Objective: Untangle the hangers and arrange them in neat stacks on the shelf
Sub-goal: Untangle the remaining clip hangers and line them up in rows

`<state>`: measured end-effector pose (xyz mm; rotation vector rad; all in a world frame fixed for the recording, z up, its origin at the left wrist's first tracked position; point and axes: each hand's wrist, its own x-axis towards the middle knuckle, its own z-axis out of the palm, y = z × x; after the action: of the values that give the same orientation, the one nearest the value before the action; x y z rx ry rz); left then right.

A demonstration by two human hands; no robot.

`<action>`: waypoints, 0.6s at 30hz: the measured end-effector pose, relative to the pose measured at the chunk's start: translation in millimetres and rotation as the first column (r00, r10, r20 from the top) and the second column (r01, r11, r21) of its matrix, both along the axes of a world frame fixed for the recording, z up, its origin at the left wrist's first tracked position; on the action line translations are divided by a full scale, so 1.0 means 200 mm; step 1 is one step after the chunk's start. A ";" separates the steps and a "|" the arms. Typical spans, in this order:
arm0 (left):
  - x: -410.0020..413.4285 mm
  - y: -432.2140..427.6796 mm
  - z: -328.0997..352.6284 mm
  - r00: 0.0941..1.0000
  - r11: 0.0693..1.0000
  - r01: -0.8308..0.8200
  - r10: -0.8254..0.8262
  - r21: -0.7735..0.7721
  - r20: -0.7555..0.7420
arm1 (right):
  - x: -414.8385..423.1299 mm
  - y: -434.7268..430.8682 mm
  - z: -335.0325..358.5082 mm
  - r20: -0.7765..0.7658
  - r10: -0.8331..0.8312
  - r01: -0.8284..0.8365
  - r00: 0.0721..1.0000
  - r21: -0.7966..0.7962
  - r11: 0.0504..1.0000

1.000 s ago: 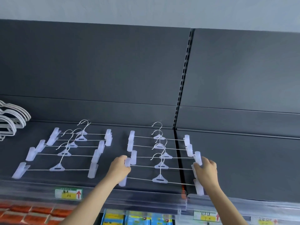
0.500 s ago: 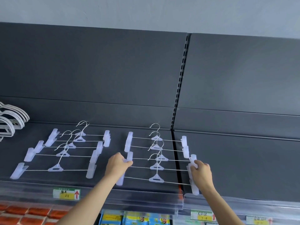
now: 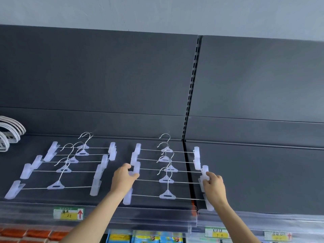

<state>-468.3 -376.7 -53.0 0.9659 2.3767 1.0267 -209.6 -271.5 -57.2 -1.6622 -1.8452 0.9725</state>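
On the dark grey shelf point(image 3: 263, 172) two sets of clip hangers are laid flat, hooks pointing toward the back panel. Each hanger is made of a thin metal bar with a wire hook, a small translucent triangular hub at the middle and a frosted plastic clip at either end. The right set of hangers point(image 3: 167, 196) (five in number, laid one behind another in a fairly even ladder) straddles the seam between two shelf boards, and both hands are placed on it. The left hand point(image 3: 123, 179) is curled round a clip on the left side of the set, at about the third or fourth bar from the back, though which of the two cannot be told. Its grip is clamped on that clip. The right hand point(image 3: 214, 187) is set at the opposite side, a clip pinched between thumb and fingers, so that grip is likewise closed on plastic. The left set of hangers point(image 3: 56, 186) lies just beside, also five but more skewed — its bars are slanted and its hooks overlapped. At the far left edge white hangers point(image 3: 10, 127) are seen stacked. A price label point(image 3: 68, 213) is fixed to the clear front rail point(image 3: 157, 220) below.
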 end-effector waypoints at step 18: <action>-0.02 -0.02 -0.02 0.998 0.999 0.006 -0.009 -0.049 -0.060 | -0.01 0.00 0.01 -0.043 0.004 -0.004 0.999 -0.006 1.000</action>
<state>-471.5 -380.3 -56.4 1.0008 2.4338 0.9451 -211.7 -271.7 -56.2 -1.6289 -1.8205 1.0086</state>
